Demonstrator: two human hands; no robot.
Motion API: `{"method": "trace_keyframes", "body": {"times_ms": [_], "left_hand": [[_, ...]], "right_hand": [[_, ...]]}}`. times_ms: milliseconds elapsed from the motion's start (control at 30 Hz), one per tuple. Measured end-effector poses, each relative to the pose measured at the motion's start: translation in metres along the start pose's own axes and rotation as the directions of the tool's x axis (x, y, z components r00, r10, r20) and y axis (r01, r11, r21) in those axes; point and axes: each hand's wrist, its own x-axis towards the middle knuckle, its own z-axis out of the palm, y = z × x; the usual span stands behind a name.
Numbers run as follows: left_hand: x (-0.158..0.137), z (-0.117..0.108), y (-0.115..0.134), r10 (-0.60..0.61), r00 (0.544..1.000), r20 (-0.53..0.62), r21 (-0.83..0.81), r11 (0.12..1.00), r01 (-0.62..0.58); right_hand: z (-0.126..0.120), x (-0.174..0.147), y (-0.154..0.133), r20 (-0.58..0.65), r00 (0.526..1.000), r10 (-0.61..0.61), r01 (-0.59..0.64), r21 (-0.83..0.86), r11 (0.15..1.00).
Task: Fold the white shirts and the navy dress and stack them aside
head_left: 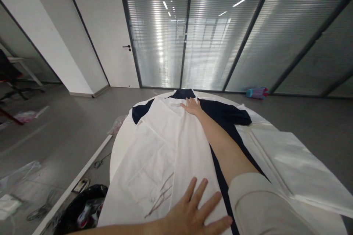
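A white shirt (154, 136) lies spread out on a round white table (117, 147), with brown line marks on its lower front. Beneath it is a dark navy shirt (223, 112), whose sleeves and collar show on both sides and at the far end. My right hand (192, 106) rests flat near the white shirt's neckline, fingers spread. Closer to me, my left hand (197, 211) is over the lower part of the white shirt with its fingers apart. Whether that palm presses on the cloth, I cannot tell.
Folded white cloth (298, 165) lies along the table's right side. A black-lined bin (82, 209) stands at the lower left, near a cable strip (74, 183) on the floor. Beyond the table are a glass partition (209, 36) and a blue-and-pink object (256, 93).
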Motion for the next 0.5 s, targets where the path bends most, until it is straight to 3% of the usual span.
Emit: {"method": "trace_keyframes", "body": {"times_ms": [100, 167, 200, 233, 267, 300, 367, 400, 433, 500], "left_hand": [[0.007, -0.033, -0.013, -0.026, 0.995, 0.094, -0.217, 0.975, 0.046], [0.002, -0.063, -0.035, -0.156, 0.972, 0.176, -0.403, 0.890, 0.216], [-0.006, -0.076, -0.052, -0.305, 0.930, 0.206, -0.458, 0.810, 0.367], [-0.018, -0.089, -0.071, -0.480, 0.857, 0.187, -0.479, 0.717, 0.506], [-0.033, -0.099, -0.091, -0.655, 0.742, 0.141, -0.490, 0.605, 0.627], [-0.050, -0.107, -0.113, -0.796, 0.600, 0.084, -0.496, 0.489, 0.718], [-0.085, -0.119, -0.155, -0.955, 0.296, 0.015, -0.537, 0.242, 0.808], [-0.100, -0.123, -0.172, -0.982, 0.185, 0.026, -0.569, 0.138, 0.811], [-0.113, -0.125, -0.186, -0.993, 0.103, 0.050, -0.595, 0.053, 0.802], [-0.128, -0.127, -0.204, -0.994, 0.018, 0.106, -0.634, -0.054, 0.771]], "right_hand": [[-0.007, -0.006, -0.003, -0.024, 0.999, -0.034, 0.034, -0.022, 0.999], [-0.015, -0.015, -0.012, -0.045, 0.995, -0.089, 0.087, -0.042, 0.995], [-0.019, -0.023, -0.021, -0.064, 0.988, -0.140, 0.137, -0.050, 0.989], [-0.023, -0.032, -0.033, -0.089, 0.971, -0.223, 0.219, -0.055, 0.974], [-0.027, -0.043, -0.049, -0.115, 0.936, -0.333, 0.329, -0.056, 0.943], [-0.029, -0.057, -0.068, -0.135, 0.875, -0.466, 0.463, -0.056, 0.885], [-0.029, -0.094, -0.114, -0.134, 0.669, -0.731, 0.734, -0.033, 0.678], [-0.026, -0.116, -0.139, -0.086, 0.542, -0.836, 0.838, -0.015, 0.545], [-0.021, -0.140, -0.165, -0.065, 0.405, -0.912, 0.914, -0.002, 0.406], [-0.008, -0.191, -0.215, -0.035, 0.106, -0.994, 0.994, -0.005, 0.106]]}}
